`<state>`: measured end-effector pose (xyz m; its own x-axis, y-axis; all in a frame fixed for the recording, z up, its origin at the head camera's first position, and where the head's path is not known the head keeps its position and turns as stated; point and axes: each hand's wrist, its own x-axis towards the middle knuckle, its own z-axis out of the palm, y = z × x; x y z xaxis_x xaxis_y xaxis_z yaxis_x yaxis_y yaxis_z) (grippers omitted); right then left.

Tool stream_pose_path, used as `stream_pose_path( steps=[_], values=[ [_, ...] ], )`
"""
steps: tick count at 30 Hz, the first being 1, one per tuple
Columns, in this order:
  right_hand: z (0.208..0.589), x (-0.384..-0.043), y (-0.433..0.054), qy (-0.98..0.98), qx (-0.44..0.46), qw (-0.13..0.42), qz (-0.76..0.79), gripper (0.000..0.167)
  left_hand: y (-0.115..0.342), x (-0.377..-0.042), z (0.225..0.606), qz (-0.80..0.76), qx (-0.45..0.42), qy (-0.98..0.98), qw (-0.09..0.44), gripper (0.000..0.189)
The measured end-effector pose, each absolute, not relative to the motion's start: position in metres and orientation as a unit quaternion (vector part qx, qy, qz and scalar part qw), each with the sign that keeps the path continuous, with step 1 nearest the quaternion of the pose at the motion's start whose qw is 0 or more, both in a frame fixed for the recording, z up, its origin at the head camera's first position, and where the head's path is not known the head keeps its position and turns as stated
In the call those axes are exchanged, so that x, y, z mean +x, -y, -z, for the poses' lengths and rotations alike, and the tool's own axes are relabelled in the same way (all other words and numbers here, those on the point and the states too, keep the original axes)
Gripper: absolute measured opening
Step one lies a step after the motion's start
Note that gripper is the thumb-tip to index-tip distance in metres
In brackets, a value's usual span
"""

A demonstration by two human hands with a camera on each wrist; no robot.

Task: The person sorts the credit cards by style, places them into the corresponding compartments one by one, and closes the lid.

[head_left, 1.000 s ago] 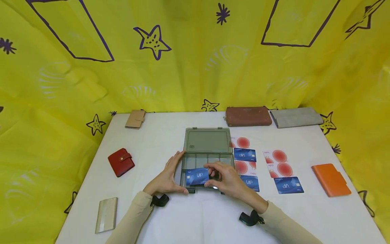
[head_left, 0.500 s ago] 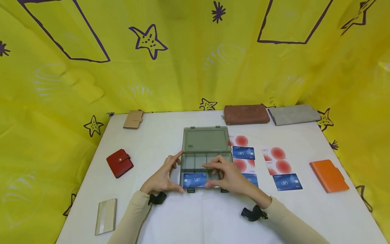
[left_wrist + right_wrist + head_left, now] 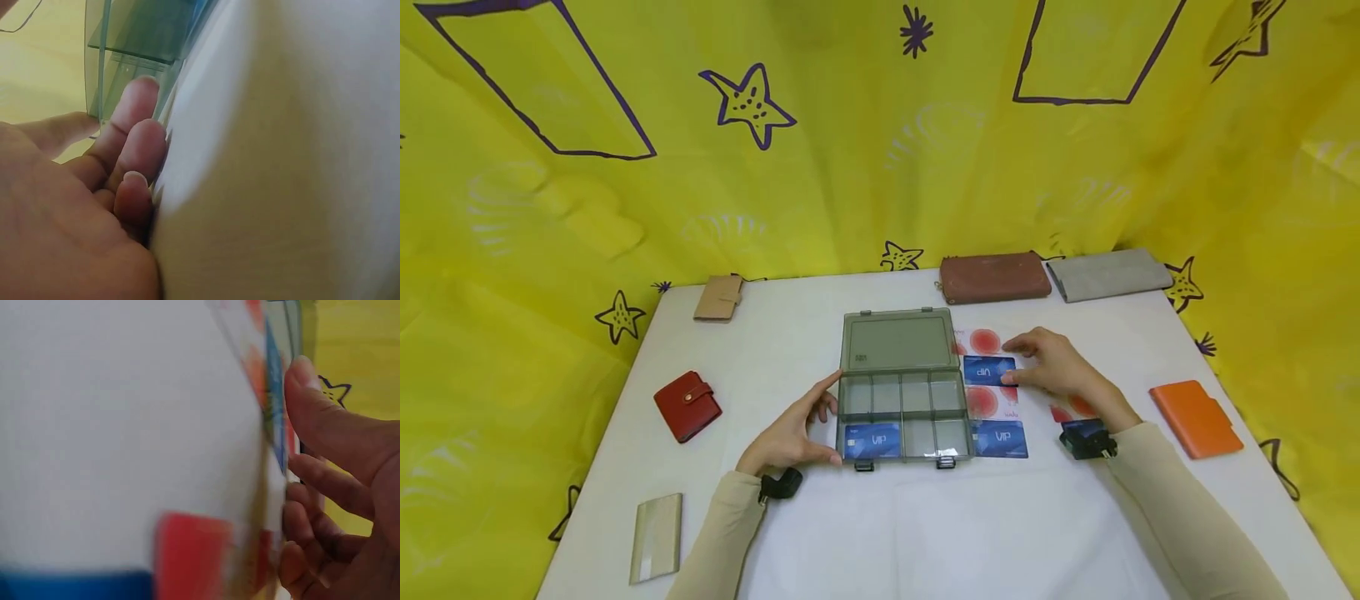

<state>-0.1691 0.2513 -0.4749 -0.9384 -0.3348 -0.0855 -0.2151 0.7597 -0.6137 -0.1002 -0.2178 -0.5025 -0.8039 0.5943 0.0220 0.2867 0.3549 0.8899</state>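
Note:
A translucent grey-green compartment box [image 3: 898, 342] lies with its lid folded back. One blue VIP card [image 3: 872, 441] is in its front left compartment. My left hand [image 3: 792, 429] spans the box's left side, index fingertip by the hinge and thumb at the front corner. To the right of the box, my right hand [image 3: 1063, 367] is over another blue VIP card [image 3: 985, 372], thumb overlapping its right edge, index finger apart from the thumb. That column also has a red-and-white card [image 3: 985, 342], a second red-and-white card [image 3: 983, 403] and a lower blue VIP card [image 3: 1003, 439].
My right forearm partly covers more cards [image 3: 1078, 407]. An orange card holder [image 3: 1197, 419] lies right. Brown [image 3: 995, 278] and grey [image 3: 1108, 274] wallets lie at the back. A tan holder [image 3: 718, 298], red wallet [image 3: 687, 406] and beige holder [image 3: 656, 539] are left.
My right hand has lowered the blue VIP card into the front left compartment, let go and moved right to the card column. My left hand has stayed beside the box.

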Motion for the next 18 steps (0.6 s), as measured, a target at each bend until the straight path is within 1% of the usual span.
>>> stream_pose_path(
  steps=[3,7,11,16,18],
  values=[
    [0.482,-0.171,-0.249,-0.930,-0.145,0.131,0.311,0.057,0.219,-0.097,0.503,-0.500,0.266,-0.810,0.153,0.129],
    [0.481,-0.171,-0.245,-0.929,-0.126,0.153,0.313,0.047,0.219,-0.095,0.504,-0.499,0.264,-0.812,0.147,0.129],
    [0.476,-0.175,-0.245,-0.926,-0.139,0.156,0.314,0.043,0.218,-0.097,0.503,-0.497,0.262,-0.814,0.146,0.129],
    [0.471,-0.173,-0.248,-0.914,-0.172,0.148,0.337,0.028,0.217,-0.098,0.502,-0.497,0.259,-0.815,0.147,0.128],
    [0.469,-0.172,-0.250,-0.904,-0.169,0.148,0.364,0.022,0.217,-0.099,0.503,-0.498,0.259,-0.814,0.148,0.128]
  ],
)
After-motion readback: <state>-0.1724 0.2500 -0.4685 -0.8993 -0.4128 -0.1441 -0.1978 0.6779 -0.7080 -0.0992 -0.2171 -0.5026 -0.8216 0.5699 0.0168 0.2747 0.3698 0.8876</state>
